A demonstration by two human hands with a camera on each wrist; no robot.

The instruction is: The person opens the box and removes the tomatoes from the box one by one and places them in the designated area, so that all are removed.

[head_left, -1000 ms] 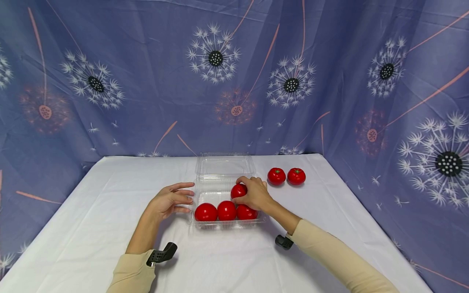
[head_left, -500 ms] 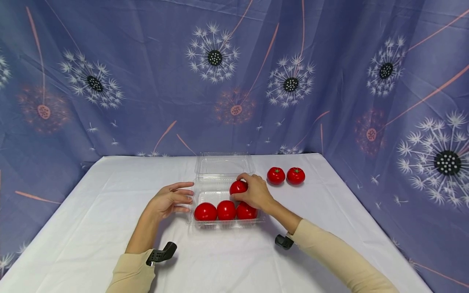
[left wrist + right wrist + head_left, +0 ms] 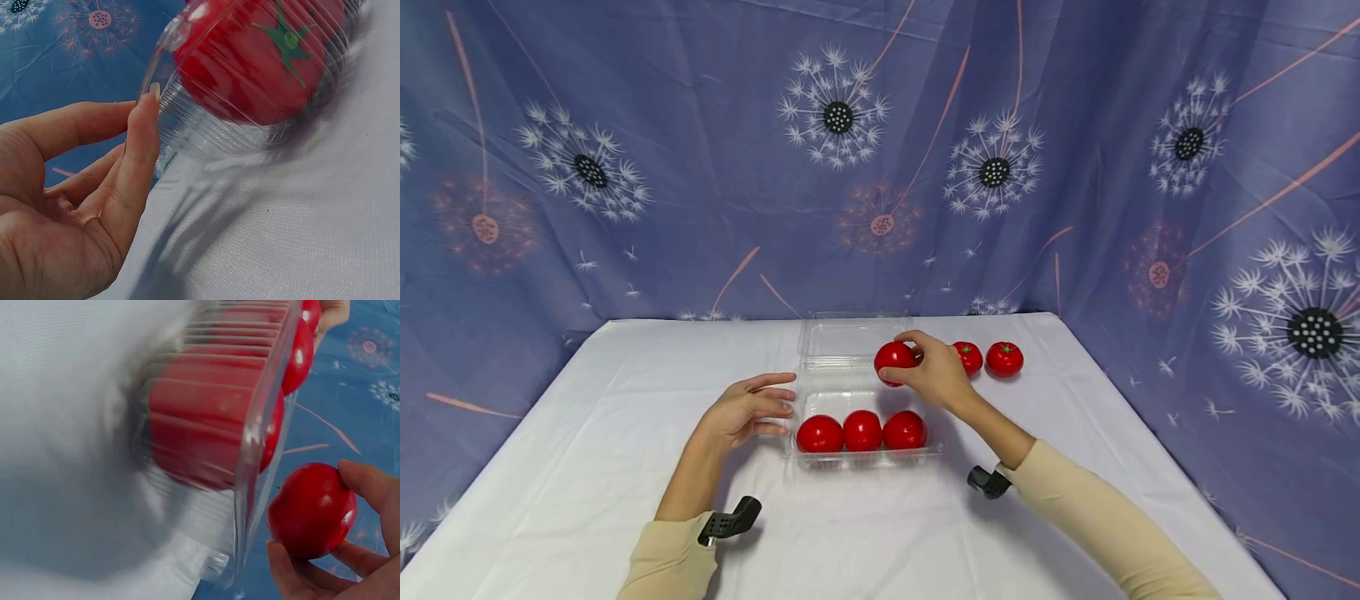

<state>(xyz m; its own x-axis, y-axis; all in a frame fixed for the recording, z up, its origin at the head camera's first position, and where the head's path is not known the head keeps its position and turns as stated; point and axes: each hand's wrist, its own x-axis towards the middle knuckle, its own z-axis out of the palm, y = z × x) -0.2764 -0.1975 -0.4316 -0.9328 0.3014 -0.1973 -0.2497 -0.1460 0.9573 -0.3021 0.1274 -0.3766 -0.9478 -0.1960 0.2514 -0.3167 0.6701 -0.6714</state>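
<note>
In the head view, my right hand holds a red tomato between thumb and fingers, raised over the back right part of a clear plastic clamshell box. The right wrist view shows this tomato gripped beside the box rim. Three more tomatoes sit in a row along the box's front. My left hand is at the left side of the box, fingers extended; in the left wrist view its fingertips are right at the box's rim, with a green-topped tomato showing through the wall.
Two tomatoes with green tops, the farther one fully seen and the other partly behind my right hand, lie on the white tablecloth. The box's lid lies folded back. A blue dandelion-print curtain hangs behind.
My right hand has lifted the tomato up and away from the back right part of the box, slightly toward the back. My left hand has stayed in place.
</note>
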